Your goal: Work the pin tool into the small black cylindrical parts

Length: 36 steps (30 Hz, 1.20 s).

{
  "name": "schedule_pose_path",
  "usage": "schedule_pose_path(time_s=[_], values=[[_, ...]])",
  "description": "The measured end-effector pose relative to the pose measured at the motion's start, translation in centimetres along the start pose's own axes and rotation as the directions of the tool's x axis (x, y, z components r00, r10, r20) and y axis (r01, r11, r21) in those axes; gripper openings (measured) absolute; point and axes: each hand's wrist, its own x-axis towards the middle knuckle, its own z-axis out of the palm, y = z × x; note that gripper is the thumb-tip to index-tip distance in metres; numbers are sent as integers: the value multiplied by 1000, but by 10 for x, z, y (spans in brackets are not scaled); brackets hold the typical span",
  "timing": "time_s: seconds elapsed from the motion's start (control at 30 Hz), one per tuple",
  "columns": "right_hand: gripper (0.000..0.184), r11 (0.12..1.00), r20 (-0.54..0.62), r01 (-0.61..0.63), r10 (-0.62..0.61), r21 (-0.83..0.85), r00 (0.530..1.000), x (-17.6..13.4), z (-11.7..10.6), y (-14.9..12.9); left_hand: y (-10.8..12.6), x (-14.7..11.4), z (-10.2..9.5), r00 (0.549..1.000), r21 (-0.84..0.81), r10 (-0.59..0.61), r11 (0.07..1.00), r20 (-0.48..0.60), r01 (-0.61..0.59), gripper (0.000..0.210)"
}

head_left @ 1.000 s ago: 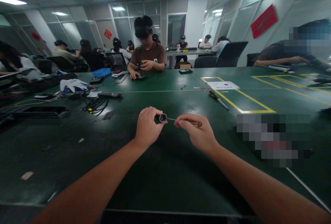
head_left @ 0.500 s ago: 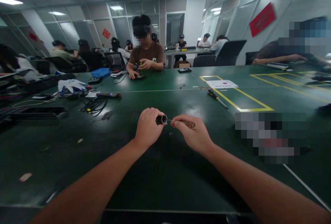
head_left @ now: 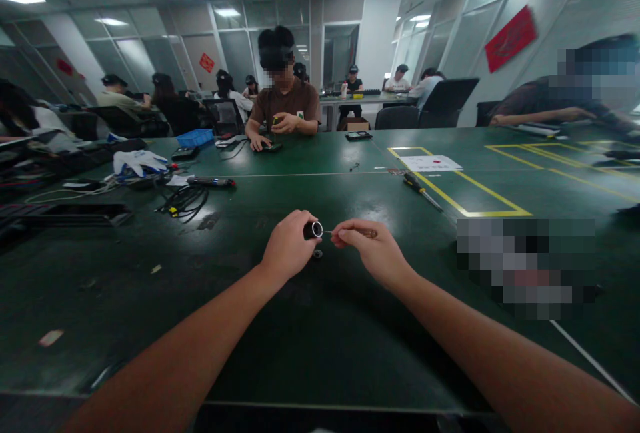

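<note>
Gripping a short black cylinder with a bright metal rim (head_left: 311, 230), the left hand (head_left: 286, 246) has its thumb and fingers curled round the side, the ring-shaped end turned toward the right. The right hand (head_left: 374, 248) pinches a slim tool with a brownish handle (head_left: 371, 234) and a thin metal shaft, pointed at that rim; whether the tip touches is too small to tell. Bracing the cylinder firmly, with the left fingertips clear of the tip's line, would suit this work; short, light strokes from the right fingers should give better control than pushing from the wrist, since a slip could jab the left thumb.

Just below the left fingertips shows a small round dark part (head_left: 318, 255); whether it rests on the glossy green tabletop (head_left: 280, 346) cannot be told. It could easily roll, so both wrists are best held clear of it. Farther out, beyond the right hand, lies a long screwdriver with a black-and-yellow handle (head_left: 414, 182), well apart from the work.
</note>
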Motion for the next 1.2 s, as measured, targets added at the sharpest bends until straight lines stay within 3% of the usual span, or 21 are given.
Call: schedule_pose_path(time_s=[0.1, 0.2, 0.33, 0.43, 0.73, 0.83, 0.93, 1.07, 1.13, 1.2], values=[[14, 1000, -88, 16, -14, 17, 996, 1, -4, -3, -5, 2, -2, 999, -5, -13, 1000, 34, 13, 26], [14, 999, -152, 27, -22, 31, 988, 3, -7, -3, -11, 4, -4, 987, 26, -4, 1000, 159, 0, 33], [14, 999, -152, 43, -39, 18, 988, 3, -8, -3, -17, 3, -8, 915, 147, 26, 985, 404, -93, 40], [14, 999, -140, 48, -49, -6, 989, 2, -8, -4, -14, 0, -10, 859, 266, 61, 938, 508, -224, 42], [15, 1000, -135, 28, -28, -2, 990, 1, -7, -7, 11, -9, -1, 837, 389, 38, 873, 546, -293, 33], [14, 1000, -133, 30, -30, -5, 991, 1, -7, -8, 10, -9, 2, 853, 377, 53, 882, 519, -284, 26], [14, 1000, -130, 27, -27, -5, 991, 1, -8, -8, 1, -6, 2, 880, 304, 29, 932, 475, -195, 25], [15, 1000, -121, 25, -26, -3, 992, 1, -10, -9, -28, 6, -14, 918, 73, -103, 994, 384, 81, 28], [15, 1000, -115, 27, -27, -2, 993, 2, -10, -8, -51, 14, -32, 935, -54, -219, 968, 280, 243, 30], [15, 1000, -116, 26, -26, 2, 993, 2, -10, -8, -78, 18, -56, 900, -214, -400, 877, 173, 431, 24]])
